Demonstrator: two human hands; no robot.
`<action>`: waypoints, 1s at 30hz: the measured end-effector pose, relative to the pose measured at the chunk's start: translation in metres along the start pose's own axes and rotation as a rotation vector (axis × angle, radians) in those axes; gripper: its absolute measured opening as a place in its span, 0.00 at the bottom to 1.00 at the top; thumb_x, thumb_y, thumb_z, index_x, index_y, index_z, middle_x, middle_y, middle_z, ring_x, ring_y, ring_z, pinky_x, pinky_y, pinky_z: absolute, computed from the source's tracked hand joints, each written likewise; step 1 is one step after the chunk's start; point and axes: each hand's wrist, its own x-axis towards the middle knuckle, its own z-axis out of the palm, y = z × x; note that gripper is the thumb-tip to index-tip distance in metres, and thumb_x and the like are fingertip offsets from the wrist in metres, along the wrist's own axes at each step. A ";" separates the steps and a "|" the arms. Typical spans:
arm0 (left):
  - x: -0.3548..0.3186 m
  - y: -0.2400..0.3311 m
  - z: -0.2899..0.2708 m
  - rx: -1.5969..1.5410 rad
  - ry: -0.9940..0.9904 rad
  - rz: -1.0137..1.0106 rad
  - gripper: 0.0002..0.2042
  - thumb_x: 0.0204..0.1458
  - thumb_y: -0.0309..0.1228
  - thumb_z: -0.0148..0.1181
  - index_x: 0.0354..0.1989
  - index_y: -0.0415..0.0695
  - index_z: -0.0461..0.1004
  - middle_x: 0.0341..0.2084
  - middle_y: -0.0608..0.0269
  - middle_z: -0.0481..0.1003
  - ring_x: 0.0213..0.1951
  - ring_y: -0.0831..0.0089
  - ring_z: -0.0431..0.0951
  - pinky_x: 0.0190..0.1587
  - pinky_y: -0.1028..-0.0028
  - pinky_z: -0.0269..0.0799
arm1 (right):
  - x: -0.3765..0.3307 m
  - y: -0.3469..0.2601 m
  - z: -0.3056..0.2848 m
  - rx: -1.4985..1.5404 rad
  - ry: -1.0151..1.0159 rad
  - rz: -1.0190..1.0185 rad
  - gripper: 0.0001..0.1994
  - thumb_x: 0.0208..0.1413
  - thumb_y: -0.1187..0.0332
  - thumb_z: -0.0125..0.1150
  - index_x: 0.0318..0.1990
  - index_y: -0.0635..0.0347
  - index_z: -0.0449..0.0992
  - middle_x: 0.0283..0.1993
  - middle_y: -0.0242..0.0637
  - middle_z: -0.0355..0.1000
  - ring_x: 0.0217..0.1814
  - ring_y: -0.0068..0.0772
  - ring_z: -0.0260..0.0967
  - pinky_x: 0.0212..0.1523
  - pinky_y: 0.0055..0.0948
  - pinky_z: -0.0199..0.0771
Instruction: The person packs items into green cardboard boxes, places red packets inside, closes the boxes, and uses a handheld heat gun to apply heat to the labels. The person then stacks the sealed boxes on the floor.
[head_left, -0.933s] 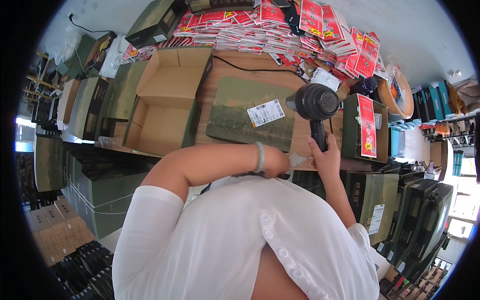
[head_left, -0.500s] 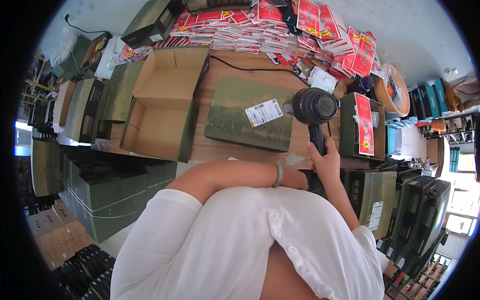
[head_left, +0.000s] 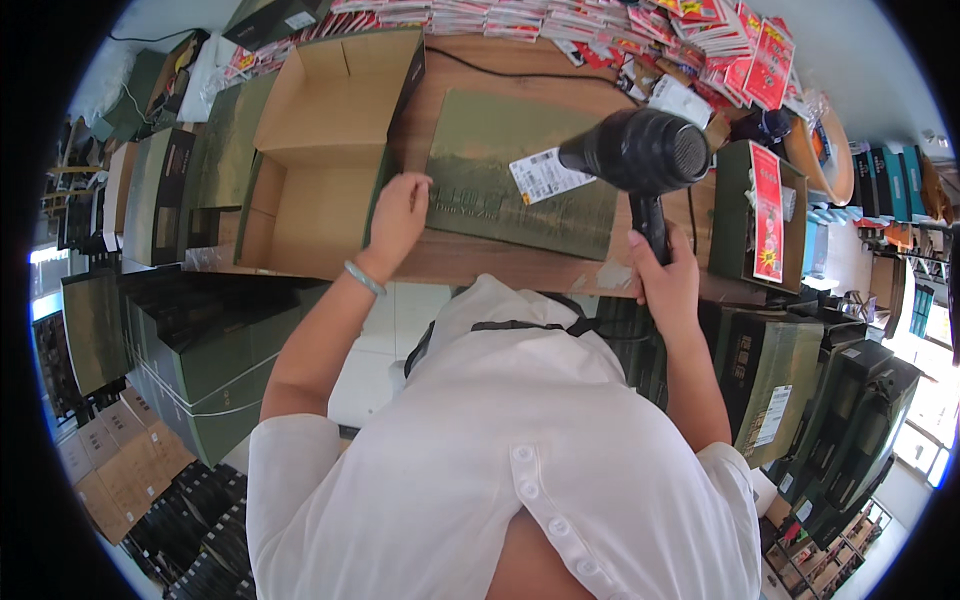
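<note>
A black hair dryer [head_left: 640, 150] is in my right hand [head_left: 668, 275], its handle gripped near the table's front edge. Its barrel hangs over the right part of a closed green box [head_left: 500, 130]. A white shipping label [head_left: 548, 176] lies on that box's lid, and the dryer's nozzle overlaps the label in view. My left hand [head_left: 402, 212], with a pale bracelet on the wrist, hovers between this box's left edge and an open green box [head_left: 310, 200]. Its fingers are loosely curled together, with nothing visible in them. The open box shows a bare brown inside, its lid tipped back.
Stacked red and white printed packets [head_left: 480, 20] line the table's back. A black cord [head_left: 520, 73] crosses behind the closed box. At the right stands a green box with a red card [head_left: 767, 210]. Green cartons [head_left: 220, 370] flank the table on both sides.
My left hand has swung from in front of my body up to the gap between the boxes. The hair dryer has shifted slightly right. The whole view has tilted downward.
</note>
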 end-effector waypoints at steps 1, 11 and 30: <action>0.000 -0.007 0.003 0.026 0.013 0.033 0.07 0.59 0.27 0.53 0.42 0.39 0.74 0.35 0.53 0.74 0.37 0.59 0.75 0.41 0.66 0.71 | 0.001 0.004 0.006 -0.024 0.023 -0.045 0.21 0.55 0.60 0.67 0.50 0.63 0.71 0.23 0.30 0.68 0.16 0.17 0.62 0.17 0.21 0.63; 0.041 -0.035 0.082 0.250 0.214 -0.237 0.22 0.63 0.40 0.46 0.61 0.43 0.60 0.48 0.43 0.71 0.50 0.46 0.72 0.51 0.54 0.69 | 0.013 -0.002 0.019 -0.084 0.067 -0.026 0.22 0.53 0.58 0.69 0.50 0.63 0.72 0.24 0.30 0.68 0.17 0.17 0.62 0.18 0.21 0.64; 0.052 -0.011 0.074 0.176 0.047 -0.481 0.31 0.62 0.54 0.40 0.63 0.41 0.61 0.56 0.41 0.69 0.56 0.42 0.70 0.56 0.56 0.67 | 0.021 0.005 0.032 -0.245 0.147 -0.236 0.24 0.51 0.56 0.69 0.50 0.60 0.71 0.28 0.44 0.75 0.27 0.41 0.75 0.31 0.32 0.74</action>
